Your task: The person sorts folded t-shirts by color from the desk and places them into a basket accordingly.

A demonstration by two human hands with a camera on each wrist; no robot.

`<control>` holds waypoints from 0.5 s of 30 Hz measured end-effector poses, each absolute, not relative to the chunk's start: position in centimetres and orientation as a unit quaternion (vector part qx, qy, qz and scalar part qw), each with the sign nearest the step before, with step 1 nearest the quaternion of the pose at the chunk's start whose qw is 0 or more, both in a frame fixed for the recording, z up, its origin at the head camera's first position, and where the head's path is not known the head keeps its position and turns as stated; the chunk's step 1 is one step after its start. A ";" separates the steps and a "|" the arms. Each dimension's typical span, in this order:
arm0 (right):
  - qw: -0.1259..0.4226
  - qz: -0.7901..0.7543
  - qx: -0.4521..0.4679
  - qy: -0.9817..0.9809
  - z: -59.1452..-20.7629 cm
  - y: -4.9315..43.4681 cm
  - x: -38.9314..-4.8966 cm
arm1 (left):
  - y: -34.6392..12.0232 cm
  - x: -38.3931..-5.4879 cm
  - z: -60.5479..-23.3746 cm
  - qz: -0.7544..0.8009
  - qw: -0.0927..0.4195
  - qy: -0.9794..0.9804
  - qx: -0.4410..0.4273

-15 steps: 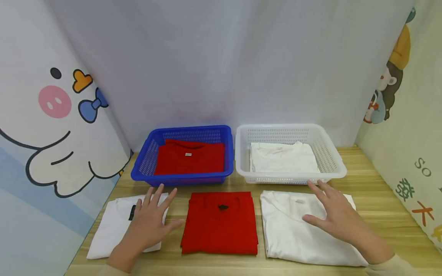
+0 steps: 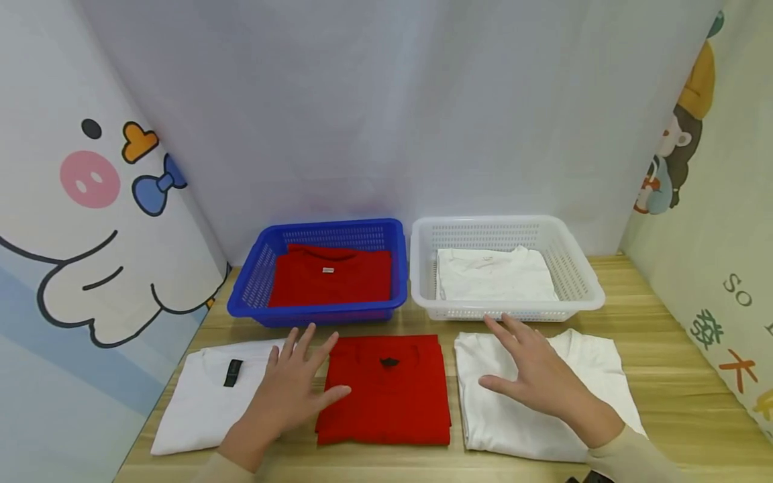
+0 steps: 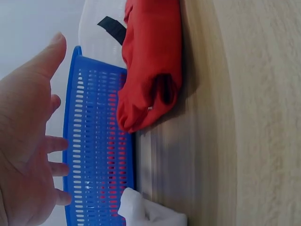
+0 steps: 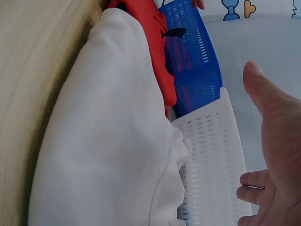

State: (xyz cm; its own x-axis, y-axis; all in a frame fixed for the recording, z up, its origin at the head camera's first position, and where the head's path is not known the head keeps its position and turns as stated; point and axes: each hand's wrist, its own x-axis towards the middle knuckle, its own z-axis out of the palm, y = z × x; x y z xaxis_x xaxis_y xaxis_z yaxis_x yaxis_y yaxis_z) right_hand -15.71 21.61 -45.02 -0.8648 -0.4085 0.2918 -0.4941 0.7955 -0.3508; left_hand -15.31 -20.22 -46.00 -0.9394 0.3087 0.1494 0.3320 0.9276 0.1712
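In the head view a folded red T-shirt [image 2: 392, 402] with a dark neck label lies at the middle front of the table. To its left is a folded white T-shirt [image 2: 199, 402] with a black label; to its right, a larger folded white T-shirt [image 2: 495, 422]. My left hand [image 2: 290, 392], fingers spread, hovers between the left white shirt and the red one. Above the right white shirt is my right hand [image 2: 537, 372], its fingers loosely extended. Both wrist views show the hands [image 3: 28, 136] [image 4: 282, 146] holding nothing, apart from the cloth.
Behind the shirts stand a blue basket [image 2: 338, 312] with folded red clothing [image 2: 350, 285] inside and a white basket [image 2: 513, 310] with folded white clothing [image 2: 495, 278]. A pale curtain [image 2: 374, 114] hangs behind them. Printed panels flank the wooden table [image 2: 664, 376].
Both hands have shifted in the head view, the left one rightward toward the red shirt and the right one leftward over the white shirt. The shirts and baskets have stayed in place.
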 end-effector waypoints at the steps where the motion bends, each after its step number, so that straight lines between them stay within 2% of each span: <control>1: 0.099 0.213 0.242 -0.941 -45.0 21.1 -15.8 | -20.1 -15.3 -46.0 -0.097 0.060 -0.980 -0.163; 8: 0.095 0.218 0.261 -0.935 -45.1 17.9 -16.2 | -19.4 -15.2 -46.7 -0.096 0.063 -0.980 -0.165; 15: 0.057 0.239 0.267 -0.932 -45.5 14.8 -16.3 | -18.9 -15.3 -47.2 -0.106 0.059 -0.979 -0.166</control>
